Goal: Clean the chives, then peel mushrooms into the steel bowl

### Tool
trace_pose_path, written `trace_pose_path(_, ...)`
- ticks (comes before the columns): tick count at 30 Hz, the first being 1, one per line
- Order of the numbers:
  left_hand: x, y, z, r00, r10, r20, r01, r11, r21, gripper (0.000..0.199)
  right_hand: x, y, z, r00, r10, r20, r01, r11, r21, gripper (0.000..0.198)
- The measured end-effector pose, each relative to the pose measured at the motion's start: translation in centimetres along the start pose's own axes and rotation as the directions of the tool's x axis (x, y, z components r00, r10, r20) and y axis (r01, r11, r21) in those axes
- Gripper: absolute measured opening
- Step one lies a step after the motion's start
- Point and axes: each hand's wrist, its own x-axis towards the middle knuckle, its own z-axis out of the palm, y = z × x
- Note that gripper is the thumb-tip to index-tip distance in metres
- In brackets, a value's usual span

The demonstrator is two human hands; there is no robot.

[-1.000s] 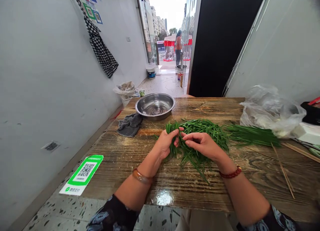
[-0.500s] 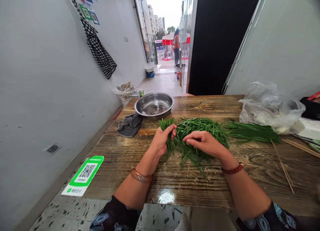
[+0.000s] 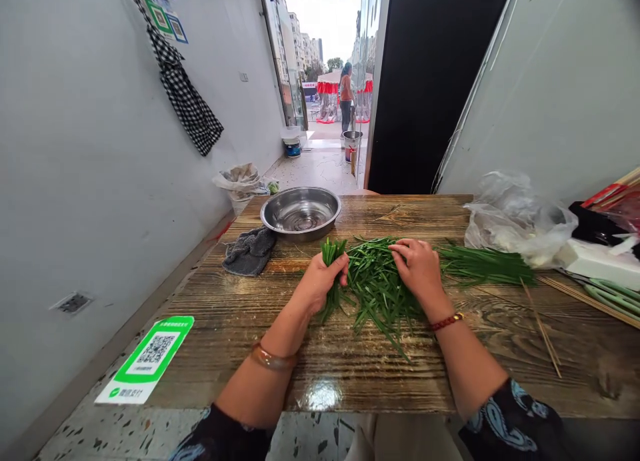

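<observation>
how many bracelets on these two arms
2 visible: a brown bangle on the forearm of the left hand, which grips a bunch of green chives; a dark red bracelet at the wrist of the right hand, by the loose chive pile. Sleeves may hide more.

Pale grey L wall (image 3: pixel 90 154) w/ sm wall plate (image 3: pixel 244 76), R wall (image 3: pixel 565 88) same tone; thin cables (image 3: pixel 469 106) run down it beside tall black panel (image 3: pixel 430 88). Glass doorway (image 3: pixel 369 28) at back, daylight coming in, bldgs (image 3: pixel 304 46) & pale sky (image 3: pixel 327 21) outside. Dark-flecked floor (image 3: pixel 305 431), brown wood-grain tbl (image 3: pixel 380 388) w/ bright glare spot (image 3: pixel 323 396) nr its front edge
</observation>
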Motion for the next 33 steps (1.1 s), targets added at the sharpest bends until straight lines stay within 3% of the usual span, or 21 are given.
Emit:
trace_pose_path(6,-0.3,0.0,0.3,0.998,-0.038,0.044,0.035,0.998,0.048,0.032,0.1,0.2,0.7,1.0,0.019,0.018,-0.016,0.988,-0.153,0.022)
trace_pose_path(10,-0.3,0.0,0.5,0.998,-0.035,0.055,0.034,0.999,0.032,0.03,0.2,0.2,1.0,0.999,0.016,0.041,-0.01,0.99,-0.14,0.015)
trace_pose_path(15,-0.1,-0.3,0.4,0.999,-0.015,0.029,0.014,1.0,0.021,0.028,0.0,-1.0,0.0,0.998,-0.027,-0.051,0.024,0.998,-0.064,0.015)
trace_pose_path(22,0.1,-0.5,0.3,0.997,0.013,-0.077,-0.017,0.999,-0.047,0.028,-0.3,-2.6,-1.1,0.976,-0.092,-0.198,0.111,0.99,0.09,0.016)
trace_pose_path(26,0.2,-0.5,0.3,0.988,0.027,-0.15,-0.038,0.997,-0.072,0.028,-0.2,-2.5,-0.8,0.978,-0.139,-0.155,0.154,0.984,0.094,0.015)
trace_pose_path(33,0.0,-0.1,0.3,0.956,0.168,-0.24,-0.159,0.986,0.058,0.027,-0.4,-2.6,-0.9,0.965,-0.234,-0.119,0.247,0.963,0.107,0.013)
